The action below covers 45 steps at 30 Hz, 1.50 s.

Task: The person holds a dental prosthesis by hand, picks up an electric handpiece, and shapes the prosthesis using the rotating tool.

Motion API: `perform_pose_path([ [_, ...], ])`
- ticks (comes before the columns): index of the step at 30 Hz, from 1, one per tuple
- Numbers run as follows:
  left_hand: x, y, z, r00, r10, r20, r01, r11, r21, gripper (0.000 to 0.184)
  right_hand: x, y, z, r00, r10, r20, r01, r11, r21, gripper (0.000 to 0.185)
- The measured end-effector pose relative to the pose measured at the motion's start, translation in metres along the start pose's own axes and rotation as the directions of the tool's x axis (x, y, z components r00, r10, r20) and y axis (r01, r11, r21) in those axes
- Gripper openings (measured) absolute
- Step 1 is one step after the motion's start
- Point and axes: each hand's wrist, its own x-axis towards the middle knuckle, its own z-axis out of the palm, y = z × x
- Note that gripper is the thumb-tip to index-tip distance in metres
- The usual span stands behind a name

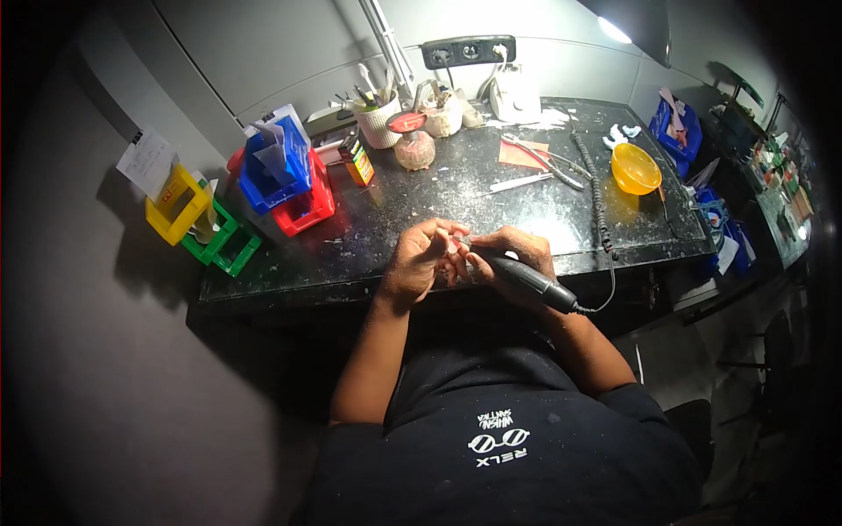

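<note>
Over the front edge of the black workbench [351, 268], my left hand [419, 265] is closed around a small pink and white piece [454, 245], mostly hidden by the fingers. My right hand [517, 257] wraps round a black rotary handpiece [533, 280]. Its tip points left and meets the small piece between my two hands. A coiled black cord [600, 206] runs from the handpiece's rear end and up across the bench.
Blue [263, 186], red [317, 209], yellow [173, 215] and green bins [233, 252] stand left. Behind are a tool cup [380, 125], a jar [414, 152] and a small box [357, 163]. Pliers [553, 162], a white knife [519, 182] and an orange bowl [635, 169] lie right.
</note>
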Motion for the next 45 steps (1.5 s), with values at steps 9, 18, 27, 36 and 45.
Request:
perform_pose_path([
  [9,0.000,0.001,0.004,1.000,0.002,-0.022,0.000,0.999,0.054,0.071,0.001,-0.003,0.000,0.999,-0.031,0.027,0.030,0.999,0.021,0.019],
  [18,-0.001,0.004,0.006,1.000,-0.007,-0.027,0.009,0.997,0.080,0.072,0.001,-0.001,0.000,1.000,-0.012,0.023,0.012,1.000,0.019,0.020],
  [27,0.000,0.005,0.004,0.999,-0.039,-0.006,0.040,0.997,0.067,0.064,-0.001,0.001,-0.007,0.986,0.118,-0.117,-0.120,0.993,-0.008,0.016],
  [36,0.000,0.006,0.006,0.999,-0.019,0.028,0.017,0.997,0.076,0.072,0.001,-0.001,-0.001,0.997,0.076,-0.030,-0.075,0.997,0.021,0.017],
  [45,0.000,0.004,0.006,1.000,-0.008,0.013,0.007,0.997,0.076,0.070,0.000,0.001,0.000,1.000,0.002,0.005,-0.002,0.999,0.032,0.019],
])
